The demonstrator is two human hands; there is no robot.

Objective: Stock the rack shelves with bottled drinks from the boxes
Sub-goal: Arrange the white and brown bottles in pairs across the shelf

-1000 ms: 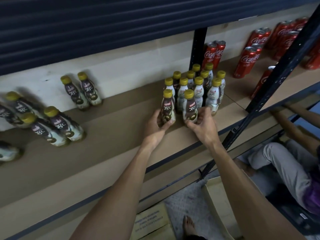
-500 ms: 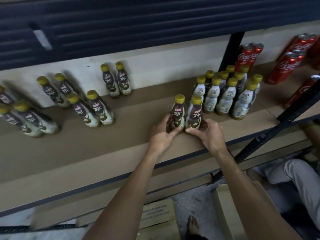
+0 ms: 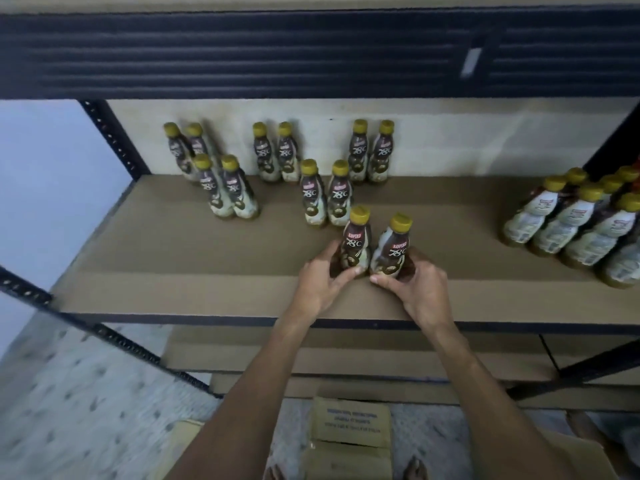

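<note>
Bottles of coffee drink are gripped one in each hand on the near part of the shelf [image 3: 173, 258]. The left bottle [image 3: 355, 241] is clasped low on its body by the left hand [image 3: 320, 284], with the thumb laid across the front. The right bottle [image 3: 393, 249] is clasped likewise by the right hand [image 3: 422, 291]. Both are held upright with caps up and long axes vertical, the right one tilted slightly rightward. Whether their bases touch cannot be settled.

Just beyond them, far and a little to the left, a standing pair [image 3: 325, 199] is seen. The coming move is judged to turn on that line: the held bottles lie near of the standing pair and offset to the right, so a short push far and leftward would be called for. Neither hand is nearer, each being at its own bottle. A larger group [image 3: 568, 223] is stood well apart at the right.
</note>
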